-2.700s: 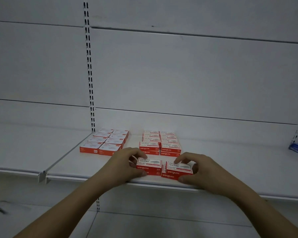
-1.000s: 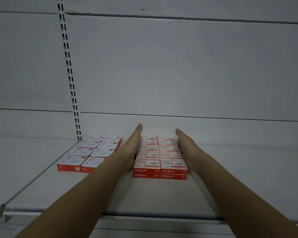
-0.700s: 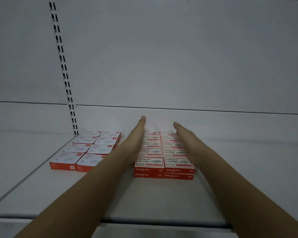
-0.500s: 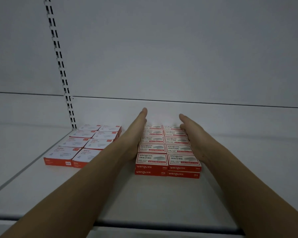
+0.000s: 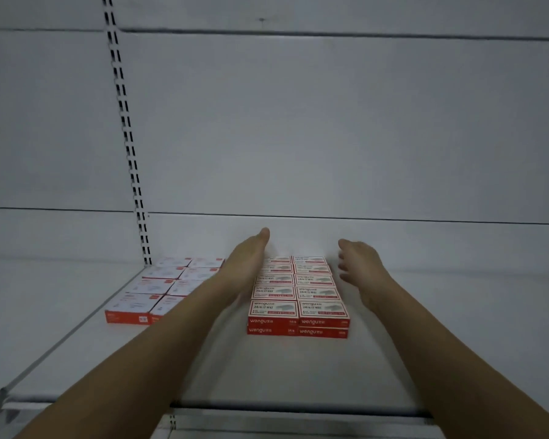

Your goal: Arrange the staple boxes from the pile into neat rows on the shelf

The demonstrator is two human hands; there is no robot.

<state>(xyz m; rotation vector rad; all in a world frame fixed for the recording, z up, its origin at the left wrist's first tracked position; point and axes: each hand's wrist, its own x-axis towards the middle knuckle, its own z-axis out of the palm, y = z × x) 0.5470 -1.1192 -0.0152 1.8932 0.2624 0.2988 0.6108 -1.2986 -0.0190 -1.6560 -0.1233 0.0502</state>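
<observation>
A shop: white metal display shelf (image 5: 298,369), slotted upright rail (image 5: 130,160), identical red staple boxes (image 5: 298,296) in rows.

back wall: pale grey panels (image 5: 330,128) split by dark horizontal seams | upright: white slotted rail (image 5: 126,128) with paired dark slots, running top to bottom left of centre | seam: metal divider strip (image 5: 54,346) slanting toward the lower left | below: lower ledge (image 5: 298,429) partly visible, dim
</observation>
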